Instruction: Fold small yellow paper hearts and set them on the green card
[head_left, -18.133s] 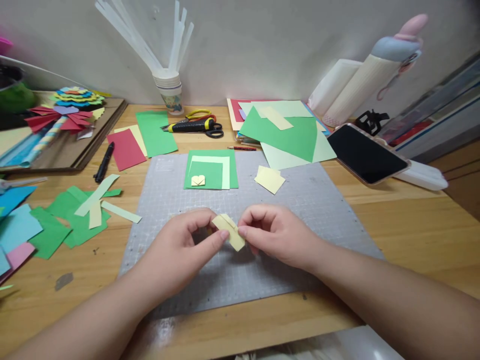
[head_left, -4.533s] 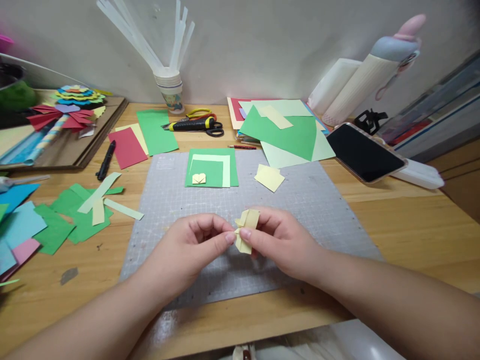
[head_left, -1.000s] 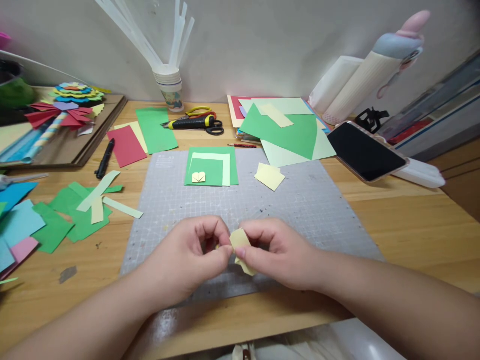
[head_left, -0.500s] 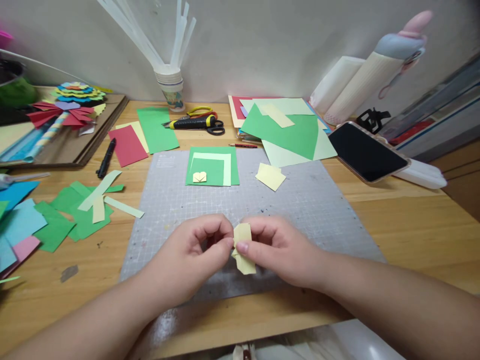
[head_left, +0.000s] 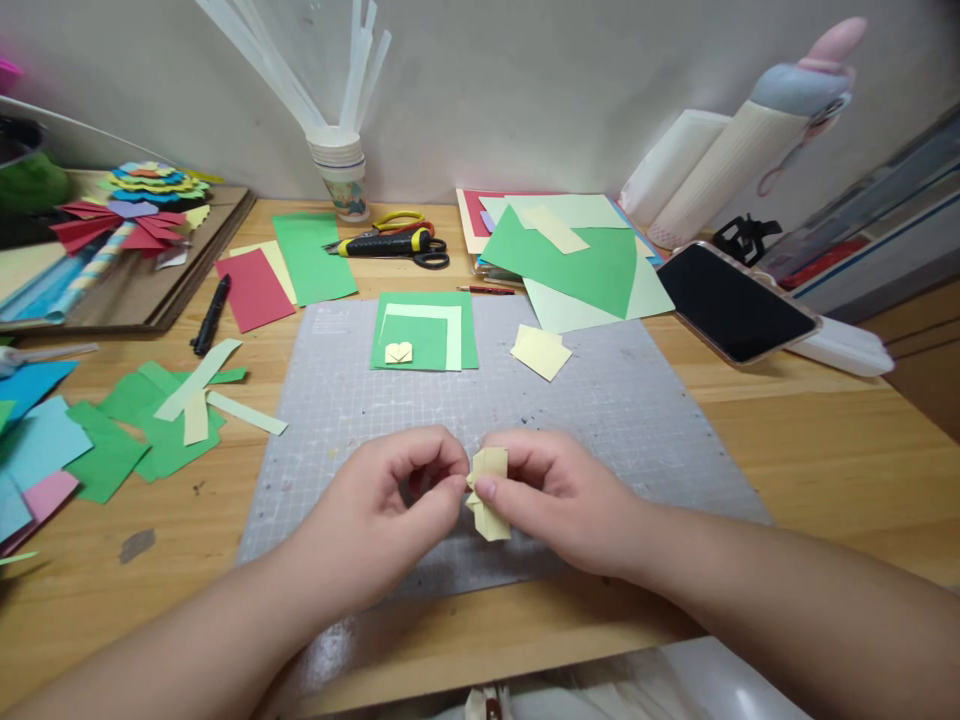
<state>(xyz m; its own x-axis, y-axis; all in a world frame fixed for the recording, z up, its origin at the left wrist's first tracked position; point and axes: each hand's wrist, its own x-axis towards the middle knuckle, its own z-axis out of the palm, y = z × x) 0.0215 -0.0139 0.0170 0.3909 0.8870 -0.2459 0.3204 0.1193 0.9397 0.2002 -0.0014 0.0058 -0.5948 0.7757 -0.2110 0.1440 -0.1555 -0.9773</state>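
Between my hands, above the grey cutting mat [head_left: 322,400], is a small folded piece of pale yellow paper [head_left: 491,518]. My right hand [head_left: 559,490] pinches it, thumb on top and fingers behind. At its left edge, my left hand [head_left: 416,490] pinches a small folded part with thumb and forefinger; the fingertips hide that bit. Farther up the mat, a small folded yellow heart [head_left: 399,353] rests on stacked squares of green paper [head_left: 427,330]. To their right lie loose pale yellow squares [head_left: 541,354].
Green scraps [head_left: 180,440] and paper strips lie at left, near a black pen [head_left: 212,315]. Behind the mat are a cutter [head_left: 382,243], scissors [head_left: 431,255] and paper cups [head_left: 345,180] holding straws. A phone [head_left: 739,300] and a bottle [head_left: 750,140] are at right.
The folded yellow paper has turned and shifted slightly in my fingers, so the small folds at its left edge show more. Both hands keep nearly the same place and grip.
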